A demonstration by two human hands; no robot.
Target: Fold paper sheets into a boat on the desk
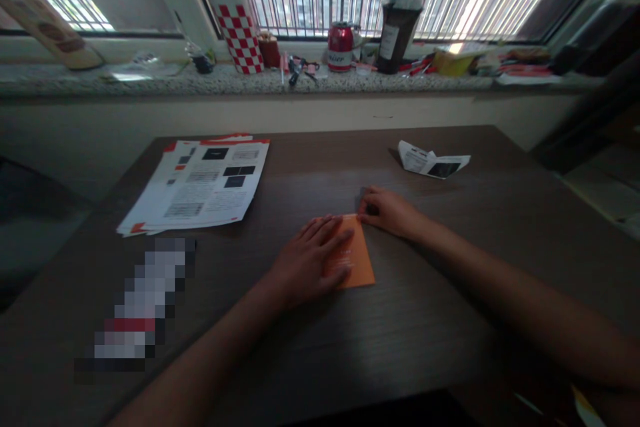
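Note:
An orange piece of paper (361, 260) with faint white print lies flat on the dark table in front of me. My left hand (317, 257) rests on its left part, fingers stretched out and spread, covering that side. At the paper's upper right corner is my right hand (383, 210), its fingers curled together in a pinch. Whether the paper's edge sits between those fingertips is too small to make out.
Printed sheets (210, 180) lie stacked at the table's back left, above a blurred-out object (145, 300). A folded printed paper (433, 163) stands at the back right. A red can (341, 47), a checkered bottle (240, 33) and clutter line the granite windowsill (165, 83).

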